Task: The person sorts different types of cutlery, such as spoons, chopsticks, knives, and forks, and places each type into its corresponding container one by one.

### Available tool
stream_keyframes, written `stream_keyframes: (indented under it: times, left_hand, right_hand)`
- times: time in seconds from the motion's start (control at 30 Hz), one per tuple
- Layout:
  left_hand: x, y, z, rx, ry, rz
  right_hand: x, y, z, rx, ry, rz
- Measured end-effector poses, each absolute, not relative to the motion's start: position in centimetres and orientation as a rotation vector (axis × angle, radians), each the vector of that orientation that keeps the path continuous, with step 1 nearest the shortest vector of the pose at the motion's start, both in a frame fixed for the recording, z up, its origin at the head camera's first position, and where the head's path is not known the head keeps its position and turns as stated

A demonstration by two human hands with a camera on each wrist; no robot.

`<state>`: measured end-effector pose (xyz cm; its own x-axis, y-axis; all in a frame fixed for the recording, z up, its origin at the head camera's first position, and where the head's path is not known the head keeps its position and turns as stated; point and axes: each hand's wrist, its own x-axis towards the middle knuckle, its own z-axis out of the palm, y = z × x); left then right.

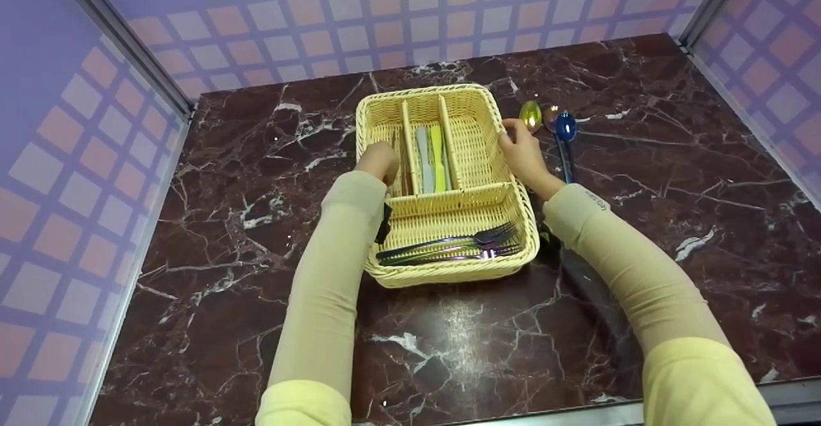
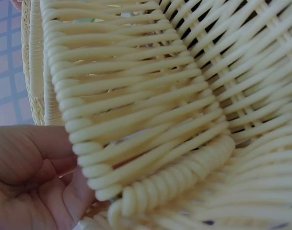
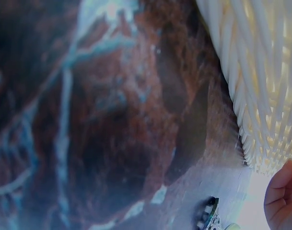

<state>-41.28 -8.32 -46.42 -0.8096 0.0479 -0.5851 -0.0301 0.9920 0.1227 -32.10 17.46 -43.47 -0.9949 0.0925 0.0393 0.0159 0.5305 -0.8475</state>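
Note:
A cream wicker cutlery basket (image 1: 449,275) with several compartments sits on the dark marbled table. My left hand (image 1: 380,160) reaches down into its left compartment, beside some slim brownish pieces (image 1: 405,163). In the left wrist view, the left hand (image 2: 35,177) has bent fingers against a woven wall, which hides the fingertips and anything between them. My right hand (image 1: 526,153) grips the basket's right rim; part of that hand (image 3: 284,196) shows at the right wrist view's edge. A grey knife (image 1: 424,160) and a yellow-green knife (image 1: 438,160) lie in the middle compartment.
Several dark, shiny forks (image 1: 490,237) lie in the front compartment. Right of the basket, a yellow spoon (image 1: 530,115) and a blue spoon (image 1: 566,127) lie on the table (image 1: 641,221), with another spoon bowl between them. Tiled panels (image 1: 397,22) enclose the back and sides.

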Motion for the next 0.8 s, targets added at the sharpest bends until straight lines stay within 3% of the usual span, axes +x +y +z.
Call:
stream_keyframes:
  times: [0.1, 0.23, 0.63, 0.8]
  left_hand:
    - [-36.2, -7.2, -40.2, -0.14, 2.346, 0.373]
    - [-32.8, -6.8, -36.1, -0.28, 2.208, 0.546]
    - [-33.0, -9.4, -36.8, -0.099, 2.919, 0.856]
    - [-32.9, -11.4, -36.7, -0.006, 3.074, 0.679]
  right_hand:
    - [-32.0, 17.5, -43.4, -0.093, -2.69, 1.47]
    - [-32.0, 17.5, -43.4, -0.101, -2.684, 1.48]
    - [-32.1, 17.4, -43.3, -0.117, -2.692, 1.496]
    - [-32.1, 17.4, -43.5, -0.1, -2.687, 1.478]
